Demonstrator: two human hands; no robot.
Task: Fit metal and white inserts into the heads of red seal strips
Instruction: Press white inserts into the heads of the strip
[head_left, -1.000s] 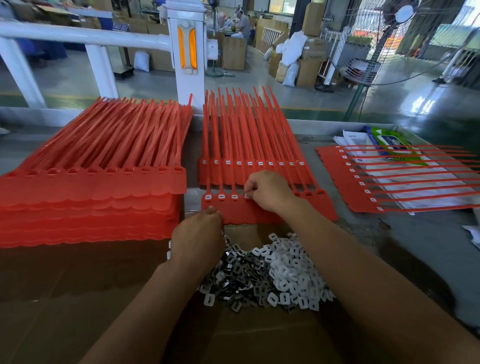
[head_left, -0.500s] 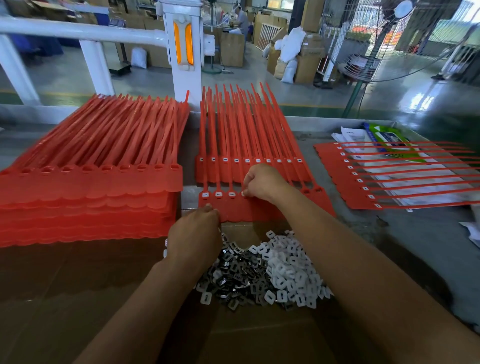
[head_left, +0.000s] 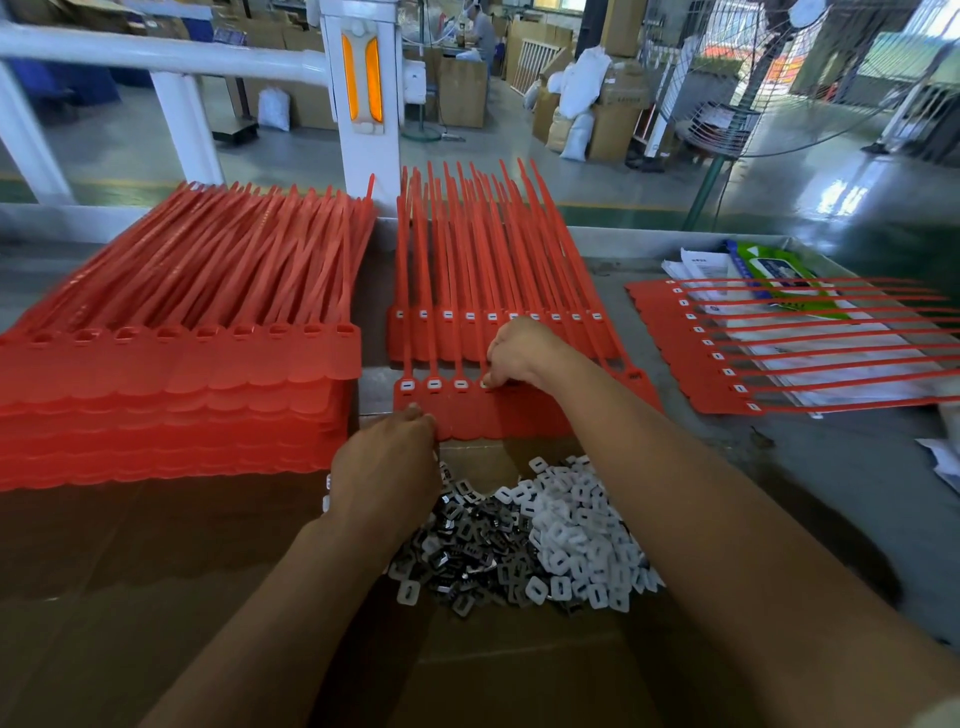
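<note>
A joined row of red seal strips (head_left: 467, 415) lies in front of me, three of its heads filled with white inserts (head_left: 434, 384). My right hand (head_left: 519, 353) pinches a white insert at the fourth head of that row. My left hand (head_left: 387, 467) sits at the row's near edge, fingers curled together over the pile's left side; what they hold is hidden. A pile of metal inserts (head_left: 467, 535) and white inserts (head_left: 576, 525) lies on brown cardboard (head_left: 156, 597) between my arms.
A thick stack of unfilled red strips (head_left: 182, 374) fills the left. A filled row (head_left: 493, 322) lies behind the working row. Another filled row (head_left: 779, 348) rests on papers at the right, beside a green packet (head_left: 769, 270). A white post (head_left: 363, 93) stands behind.
My right hand has stayed at the fourth head, pressing down there. My left hand has barely shifted at the row's near edge.
</note>
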